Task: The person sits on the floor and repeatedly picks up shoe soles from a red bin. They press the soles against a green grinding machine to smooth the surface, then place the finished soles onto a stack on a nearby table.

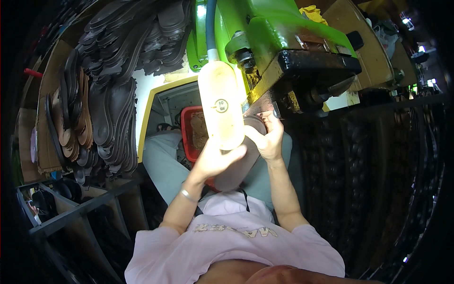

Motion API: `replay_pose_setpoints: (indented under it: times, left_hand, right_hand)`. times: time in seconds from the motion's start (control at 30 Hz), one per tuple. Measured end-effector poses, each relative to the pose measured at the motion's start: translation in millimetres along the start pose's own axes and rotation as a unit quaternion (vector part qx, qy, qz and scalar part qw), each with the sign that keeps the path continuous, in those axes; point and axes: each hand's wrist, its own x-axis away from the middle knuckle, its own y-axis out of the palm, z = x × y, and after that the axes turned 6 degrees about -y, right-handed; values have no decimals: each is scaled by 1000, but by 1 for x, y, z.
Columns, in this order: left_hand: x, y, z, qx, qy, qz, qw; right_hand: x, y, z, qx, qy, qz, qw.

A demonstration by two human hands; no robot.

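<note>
A brown-grey shoe sole [242, 171] slants above my lap, its far end beneath the working head of a green machine [283, 23]. My right hand [269, 137] grips the sole's far right edge, thumb on top and fingertips close to the machine's dark metal parts. On the near left side my left hand [218, 162] holds the sole, thumb laid across it. A bright oval lamp [222, 90] hides most of the left fingers and part of the sole. Exactly where the sole meets the machine cannot be made out.
Stacks of dark soles [111, 109] fill a cardboard box [49, 137] at the left. Below the machine, a red bin [185, 137] holds brown scraps. Grey rack dividers [90, 208] stand at the lower left. Dark rows of soles line the right, with another carton [364, 42] behind.
</note>
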Motion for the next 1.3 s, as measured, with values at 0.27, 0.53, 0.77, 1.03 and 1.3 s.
replay_pose_setpoints:
  times: [0.27,0.53,0.77,1.03,1.3]
  left_hand:
    - [-27,37,-18,-135,93,224,961]
    - [-12,30,-25,-24,92,210,973]
    - [4,0,-11,86,57,118,988]
    - [31,-39,19,93,62,163,980]
    - [74,-78,-16,140,-23,167,976]
  right_hand:
    - [152,-37,19,-22,243,-25,969]
    - [126,-105,-31,-42,125,161,978]
    - [10,-109,-41,-14,86,111,990]
    - [-20,-72,-19,-71,49,-30,996]
    - [-11,-18,-9,-42,31,-72,996]
